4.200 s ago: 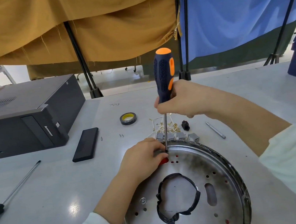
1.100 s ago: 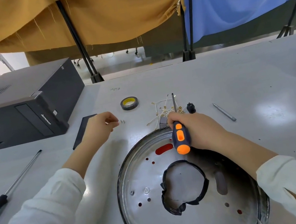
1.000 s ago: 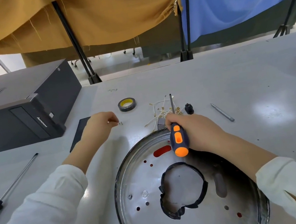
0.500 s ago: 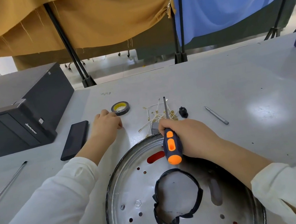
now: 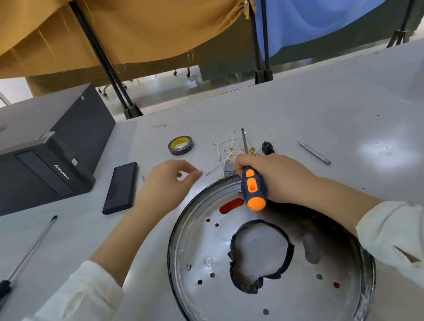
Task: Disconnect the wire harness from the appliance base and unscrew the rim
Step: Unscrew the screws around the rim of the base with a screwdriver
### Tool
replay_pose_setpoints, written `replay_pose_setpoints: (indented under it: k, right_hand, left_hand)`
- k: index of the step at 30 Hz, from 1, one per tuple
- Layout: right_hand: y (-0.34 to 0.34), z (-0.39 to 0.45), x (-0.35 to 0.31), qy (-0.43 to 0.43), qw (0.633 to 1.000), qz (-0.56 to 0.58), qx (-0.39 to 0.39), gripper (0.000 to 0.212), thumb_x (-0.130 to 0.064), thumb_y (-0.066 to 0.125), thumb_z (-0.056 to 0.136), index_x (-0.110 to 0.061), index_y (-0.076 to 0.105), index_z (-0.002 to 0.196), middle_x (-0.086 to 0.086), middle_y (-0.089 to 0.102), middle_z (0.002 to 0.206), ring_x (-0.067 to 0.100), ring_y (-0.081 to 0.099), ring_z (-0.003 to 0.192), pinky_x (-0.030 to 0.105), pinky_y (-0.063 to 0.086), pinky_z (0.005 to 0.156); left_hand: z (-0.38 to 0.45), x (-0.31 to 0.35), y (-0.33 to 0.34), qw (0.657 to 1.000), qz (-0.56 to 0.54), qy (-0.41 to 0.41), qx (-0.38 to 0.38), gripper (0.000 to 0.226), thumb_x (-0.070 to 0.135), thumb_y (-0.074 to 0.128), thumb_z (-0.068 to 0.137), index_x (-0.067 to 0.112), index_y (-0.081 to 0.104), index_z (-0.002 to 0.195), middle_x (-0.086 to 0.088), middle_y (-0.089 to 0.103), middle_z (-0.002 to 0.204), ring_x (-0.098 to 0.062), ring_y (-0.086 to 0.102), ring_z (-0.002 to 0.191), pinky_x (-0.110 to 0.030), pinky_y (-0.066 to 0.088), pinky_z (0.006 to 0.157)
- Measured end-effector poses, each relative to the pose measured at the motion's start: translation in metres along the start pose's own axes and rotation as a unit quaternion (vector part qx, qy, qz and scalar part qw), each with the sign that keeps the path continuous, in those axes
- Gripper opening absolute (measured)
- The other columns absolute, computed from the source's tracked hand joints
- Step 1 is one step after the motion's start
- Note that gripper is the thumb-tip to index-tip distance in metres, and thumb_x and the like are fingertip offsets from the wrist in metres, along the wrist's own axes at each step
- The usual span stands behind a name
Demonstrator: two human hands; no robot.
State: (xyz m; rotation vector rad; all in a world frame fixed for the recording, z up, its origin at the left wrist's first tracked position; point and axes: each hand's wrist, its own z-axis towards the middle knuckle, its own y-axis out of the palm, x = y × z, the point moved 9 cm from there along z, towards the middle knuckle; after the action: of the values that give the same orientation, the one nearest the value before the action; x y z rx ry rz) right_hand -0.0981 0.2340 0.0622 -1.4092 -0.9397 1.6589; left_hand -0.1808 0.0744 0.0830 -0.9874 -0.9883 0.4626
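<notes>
Long screwdriver (image 5: 20, 267): lies flat at the far left of the table (image 5: 334, 103), dark green handle toward the near edge, thin shaft pointing away.
Computer case (image 5: 26, 160): black, on its side at the back left, front panel facing right.
Phone (image 5: 120, 187): black slab flat on the table just right of the computer case, apart from it.
Left hand (image 5: 166, 185): hovers low over the table between the phone and the wires, palm down, thumb and forefinger curled toward each other with their tips nearly meeting; whether anything is pinched between them cannot be told.
Tape roll (image 5: 180, 145): black with a yellow core, flat on the table beyond the left hand.
Wire harness (image 5: 227, 151): loose tangle of pale wires with brass ends on the table, just past the far rim of the base, free of it.
Appliance base (image 5: 270, 261): round shiny metal pan with small holes, a red slot and a black-edged centre opening, in the near middle of the table.
Screwdriver (image 5: 251, 188): orange and dark blue handle pointing toward the camera, shaft reaching away over the wires.
Right hand (image 5: 276, 175): fingers wrapped tight round the screwdriver handle, over the far rim of the base.
Small black part (image 5: 267, 148): beside the wires, to their right.
Metal bit (image 5: 314, 152): lies alone on the table further right.
</notes>
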Motion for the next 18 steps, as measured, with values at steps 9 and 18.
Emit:
replay_pose_setpoints:
  k: [9,18]
  right_hand:
    - [-0.015,-0.012,0.015,0.082,0.993,-0.042,0.068,0.03,-0.011,0.051,0.08,-0.036,0.037,0.088,-0.009,0.05,0.074,0.022,0.048,0.074,0.027,0.023,0.05]
    - [-0.026,-0.007,0.01,0.015,0.998,-0.004,-0.054,0.034,-0.023,0.073,0.079,-0.02,0.043,0.096,0.0,0.057,0.087,0.02,0.049,0.076,0.028,0.035,0.061]
  left_hand:
    - [-0.046,0.014,0.029,0.985,0.042,-0.082,-0.146,0.052,0.05,0.065,0.08,0.024,0.049,0.121,0.008,0.058,0.099,-0.013,0.056,0.087,-0.026,0.04,0.071]
    - [-0.04,0.021,0.04,0.983,-0.088,-0.05,-0.152,0.027,0.035,0.077,0.074,0.025,0.058,0.09,0.004,0.063,0.078,-0.014,0.059,0.068,-0.021,0.045,0.056]
